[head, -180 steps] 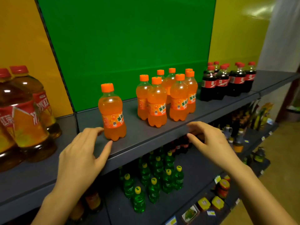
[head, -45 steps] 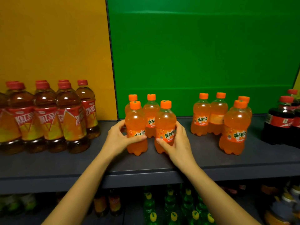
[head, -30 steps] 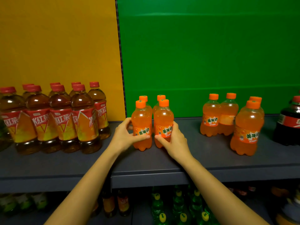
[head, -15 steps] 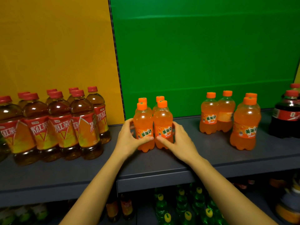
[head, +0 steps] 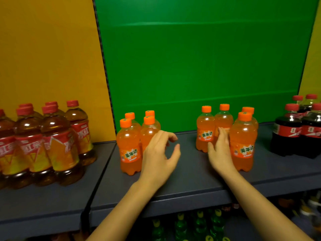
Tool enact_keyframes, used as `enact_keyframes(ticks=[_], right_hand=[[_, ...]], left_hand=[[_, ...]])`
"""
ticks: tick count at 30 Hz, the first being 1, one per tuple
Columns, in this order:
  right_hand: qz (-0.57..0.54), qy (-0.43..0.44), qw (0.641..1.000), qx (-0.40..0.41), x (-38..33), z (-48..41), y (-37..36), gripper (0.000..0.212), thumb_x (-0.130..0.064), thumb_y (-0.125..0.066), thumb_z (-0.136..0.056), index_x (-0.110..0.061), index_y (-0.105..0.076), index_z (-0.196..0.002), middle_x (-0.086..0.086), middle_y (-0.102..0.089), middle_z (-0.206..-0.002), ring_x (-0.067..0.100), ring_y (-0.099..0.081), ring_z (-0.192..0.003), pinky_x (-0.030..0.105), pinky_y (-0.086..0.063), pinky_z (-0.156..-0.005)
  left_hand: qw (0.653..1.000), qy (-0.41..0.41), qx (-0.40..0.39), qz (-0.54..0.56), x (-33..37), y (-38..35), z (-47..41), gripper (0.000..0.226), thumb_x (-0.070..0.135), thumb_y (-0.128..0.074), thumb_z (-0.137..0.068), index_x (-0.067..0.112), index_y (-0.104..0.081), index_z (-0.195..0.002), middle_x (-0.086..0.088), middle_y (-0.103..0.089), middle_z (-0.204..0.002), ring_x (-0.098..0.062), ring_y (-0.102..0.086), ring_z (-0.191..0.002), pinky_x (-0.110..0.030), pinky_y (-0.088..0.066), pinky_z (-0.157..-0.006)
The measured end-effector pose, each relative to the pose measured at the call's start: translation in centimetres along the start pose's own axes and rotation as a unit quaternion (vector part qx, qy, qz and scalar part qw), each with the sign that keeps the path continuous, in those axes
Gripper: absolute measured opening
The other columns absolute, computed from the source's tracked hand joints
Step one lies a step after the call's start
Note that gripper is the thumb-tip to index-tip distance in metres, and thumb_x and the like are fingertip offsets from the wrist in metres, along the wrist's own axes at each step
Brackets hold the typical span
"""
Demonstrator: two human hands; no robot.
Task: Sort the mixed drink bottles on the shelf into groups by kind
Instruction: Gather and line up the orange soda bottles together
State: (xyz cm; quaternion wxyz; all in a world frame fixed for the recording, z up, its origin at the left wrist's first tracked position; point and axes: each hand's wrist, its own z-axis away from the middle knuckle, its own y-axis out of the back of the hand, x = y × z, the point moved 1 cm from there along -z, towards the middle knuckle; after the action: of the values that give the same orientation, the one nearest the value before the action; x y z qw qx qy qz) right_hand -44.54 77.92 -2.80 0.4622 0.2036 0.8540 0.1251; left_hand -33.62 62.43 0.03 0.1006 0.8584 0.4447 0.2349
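Several orange soda bottles (head: 129, 146) stand in a tight cluster at the left of the green-backed shelf section. A second cluster of orange soda bottles (head: 243, 145) stands further right. My left hand (head: 159, 157) hovers open just right of the left cluster, in front of one of its bottles, fingers curled and holding nothing. My right hand (head: 219, 152) is open with fingers stretched among the right cluster, between its front bottle and the left one; it may touch them, with no grip closed. Iced tea bottles (head: 52, 145) stand at the left, cola bottles (head: 298, 133) at the right.
The grey shelf (head: 187, 173) has bare surface between the two orange clusters and along its front edge. A seam (head: 99, 176) splits the shelf boards near the iced tea. Green bottles (head: 199, 225) fill the lower shelf. Yellow and green back panels rise behind.
Both hands have let go of the left orange cluster. My left hand drew back to the right of it. My right hand moved right to the second orange cluster.
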Motion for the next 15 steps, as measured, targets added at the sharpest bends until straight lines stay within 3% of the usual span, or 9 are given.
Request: enact_keyframes(ticks=[4, 7, 10, 15], right_hand=[[-0.015, -0.008, 1.0, -0.004, 0.7, -1.2, 0.0, 0.071, 0.001, -0.043, -0.09, 0.001, 0.003, -0.144, 0.018, 0.001, -0.155, 0.026, 0.001, -0.145, 0.021, 0.002, -0.112], [-0.048, -0.041, 0.998, 0.009, 1.2, -1.9, -0.2, 0.076, -0.002, -0.044, -0.091, -0.004, 0.009, -0.145, 0.016, -0.008, -0.155, 0.028, -0.009, -0.144, 0.033, -0.006, -0.116], [-0.078, -0.059, 0.994, 0.057, 1.6, -2.4, -0.5, 0.078, -0.002, -0.045, -0.089, -0.008, 0.008, -0.146, 0.019, -0.021, -0.151, 0.032, -0.022, -0.14, 0.044, -0.018, -0.117], [-0.135, -0.11, 0.983, 0.057, 0.8, -3.2, 0.3, 0.063, 0.002, -0.041, -0.091, -0.002, -0.007, -0.143, 0.024, -0.034, -0.14, 0.036, -0.034, -0.131, 0.038, -0.024, -0.108]], left_hand=[[0.987, 0.114, -0.112, 0.003, -0.2, -6.2, -1.2, 0.043, 0.029, -0.062, -0.077, 0.014, -0.046, -0.114, 0.004, -0.049, -0.109, -0.013, -0.052, -0.094, -0.035, -0.047, -0.085], [0.963, 0.202, -0.176, 0.0, -0.7, -10.1, -2.7, 0.07, 0.03, -0.071, -0.075, 0.007, -0.034, -0.13, -0.008, -0.043, -0.131, -0.025, -0.048, -0.117, -0.037, -0.041, -0.096], [0.936, 0.282, -0.207, 0.046, -1.1, -12.8, -4.0, 0.092, 0.045, -0.07, -0.062, 0.006, -0.028, -0.134, -0.01, -0.042, -0.137, -0.027, -0.048, -0.121, -0.037, -0.04, -0.098], [0.915, 0.351, -0.179, 0.091, -1.7, -15.0, -5.2, 0.083, 0.047, -0.064, -0.052, 0.01, -0.038, -0.121, -0.01, -0.057, -0.124, -0.024, -0.057, -0.111, -0.037, -0.046, -0.094]])
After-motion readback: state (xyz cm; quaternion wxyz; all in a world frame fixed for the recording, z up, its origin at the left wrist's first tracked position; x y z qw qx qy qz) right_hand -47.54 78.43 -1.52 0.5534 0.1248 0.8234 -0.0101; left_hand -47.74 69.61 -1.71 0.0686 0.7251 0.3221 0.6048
